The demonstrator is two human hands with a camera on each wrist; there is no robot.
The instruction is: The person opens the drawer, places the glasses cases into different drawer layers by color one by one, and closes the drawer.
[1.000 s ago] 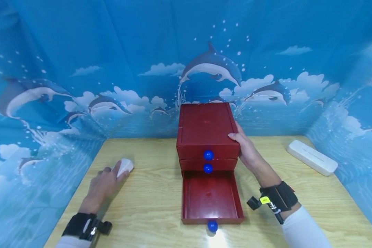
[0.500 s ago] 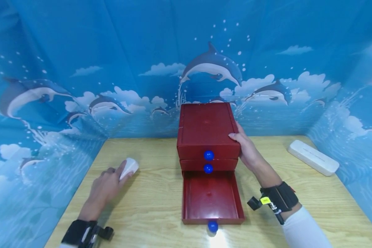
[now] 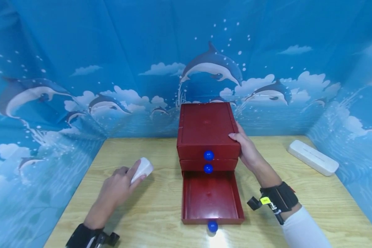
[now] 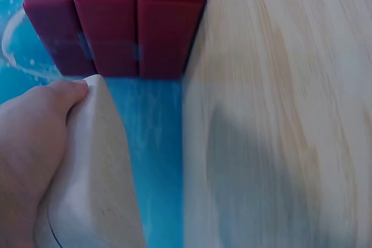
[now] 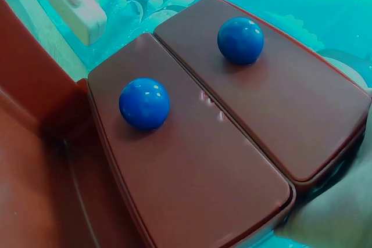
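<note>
1. Head view, far left: the left hand grips a small white block between thumb and fingers, lifted just above the wooden table, to the left of the red drawer chest. As I judge it, the block should be kept level and the pinch firm, so that it clears the side wall of the open bottom drawer.
2. Centre: that bottom drawer is pulled fully out and its floor is bare; the two drawers above it are closed, each with a blue knob.
3. Right: the right hand lies against the chest's right side, its thumb hooked over the top front corner. A steady press there should keep the chest from sliding.
4. Far right: a long white case lies near the backdrop, well apart from both hands.
5. The left wrist view adds the fingertip lying along the block's top edge.
6. The right wrist view shows both closed fronts flush, and only the edge of the hand, so its grip cannot be told there.
</note>
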